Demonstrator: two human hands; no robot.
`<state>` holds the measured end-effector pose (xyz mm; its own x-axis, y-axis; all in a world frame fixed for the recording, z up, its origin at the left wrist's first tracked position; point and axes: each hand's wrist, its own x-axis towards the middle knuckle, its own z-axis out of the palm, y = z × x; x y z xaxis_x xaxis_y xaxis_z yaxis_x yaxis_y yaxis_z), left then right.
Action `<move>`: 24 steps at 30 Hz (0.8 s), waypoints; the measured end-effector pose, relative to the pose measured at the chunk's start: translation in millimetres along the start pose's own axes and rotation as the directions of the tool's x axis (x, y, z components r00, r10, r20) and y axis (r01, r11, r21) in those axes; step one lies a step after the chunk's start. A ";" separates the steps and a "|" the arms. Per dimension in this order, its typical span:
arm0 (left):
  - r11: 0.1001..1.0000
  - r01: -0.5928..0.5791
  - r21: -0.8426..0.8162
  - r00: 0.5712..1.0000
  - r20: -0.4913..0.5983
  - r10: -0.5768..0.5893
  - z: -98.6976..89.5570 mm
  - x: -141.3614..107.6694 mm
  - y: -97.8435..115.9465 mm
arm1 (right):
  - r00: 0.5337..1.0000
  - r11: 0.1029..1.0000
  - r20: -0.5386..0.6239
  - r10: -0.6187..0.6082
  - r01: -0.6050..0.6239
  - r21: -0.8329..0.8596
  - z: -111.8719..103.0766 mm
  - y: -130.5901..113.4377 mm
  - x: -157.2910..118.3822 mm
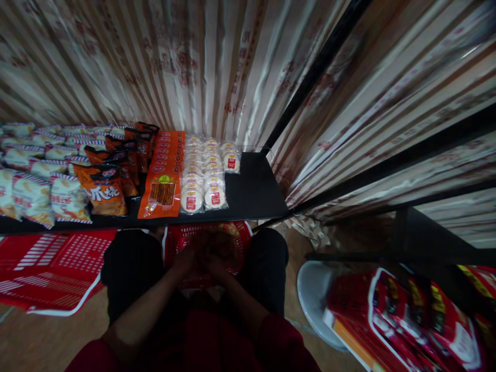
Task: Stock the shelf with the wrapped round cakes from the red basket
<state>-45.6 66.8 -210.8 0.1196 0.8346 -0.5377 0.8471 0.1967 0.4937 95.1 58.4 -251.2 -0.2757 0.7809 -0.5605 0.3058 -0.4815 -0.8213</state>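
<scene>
Both of my hands reach down into a red basket (246,235) between my knees, under the shelf's front edge. My left hand (188,258) is on the left side of the basket and my right hand (212,262) close beside it. Their fingers are lost in dark shadow. Something brownish, too dim to identify, lies around them in the basket. Above, on the black shelf (256,191), stand rows of round white packs (215,198), flat orange packets (160,175), orange snack bags (106,191) and white snack bags (70,199).
Another red basket (62,263) lies at the left below the shelf. Red packages (445,320) fill a basket at the lower right, near a grey-white round stool (313,299). Black frame bars (387,165) and a pleated curtain (217,67) stand behind.
</scene>
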 end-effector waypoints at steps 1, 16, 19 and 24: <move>1.000 0.001 0.017 1.000 0.003 -0.001 -2.3 -0.4 1.4 | 1.000 1.000 -0.001 0.001 -0.001 0.010 0.0 0.3 0.1; 0.941 -0.153 -0.300 0.957 -0.283 0.066 -13.2 1.0 9.1 | 0.996 0.915 -0.043 0.077 -0.053 0.400 -4.2 0.3 0.3; 0.927 -0.165 -0.337 0.954 -0.292 0.064 -10.4 4.0 7.1 | 0.973 0.835 -0.159 0.167 -0.053 0.547 -6.1 3.0 2.5; 0.907 -0.174 -0.383 0.947 -0.316 0.049 -3.1 10.7 0.9 | 0.900 0.755 -0.333 0.283 0.005 0.656 -9.8 3.4 3.6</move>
<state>-45.2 77.6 -214.0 -0.0093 0.9630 -0.2692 0.5495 0.2298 0.8033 104.1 63.5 -255.0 0.1417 0.6984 -0.7015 -0.3680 -0.6207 -0.6923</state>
